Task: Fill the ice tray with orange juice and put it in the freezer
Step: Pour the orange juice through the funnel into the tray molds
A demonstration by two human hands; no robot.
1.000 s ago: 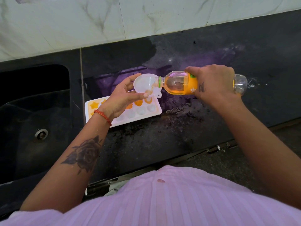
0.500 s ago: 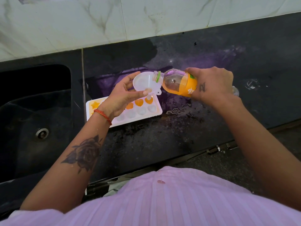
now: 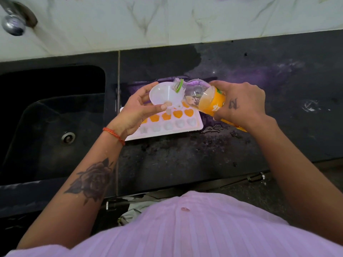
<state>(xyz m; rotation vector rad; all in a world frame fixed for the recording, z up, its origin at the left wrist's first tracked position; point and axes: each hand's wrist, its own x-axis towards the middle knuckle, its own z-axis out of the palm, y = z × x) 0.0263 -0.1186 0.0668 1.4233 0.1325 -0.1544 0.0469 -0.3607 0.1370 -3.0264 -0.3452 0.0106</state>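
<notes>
Spill risk: my left hand [image 3: 136, 110] grips the funnel [image 3: 165, 95] over the tray [image 3: 198, 127]; my right hand [image 3: 241, 102] grips the bottle [image 3: 206, 97]. Overpouring could flood filled cells.

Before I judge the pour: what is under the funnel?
Under the funnel lies the ice tray; its spout meets a juice-filled cell in the middle row. The left hand covers the tray's left cells.

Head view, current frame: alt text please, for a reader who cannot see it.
A left hand holds a white funnel over a white ice tray on a black counter, while the right hand tips a juice bottle toward it. Several cells hold orange juice; the nearest row looks unfilled.
</notes>
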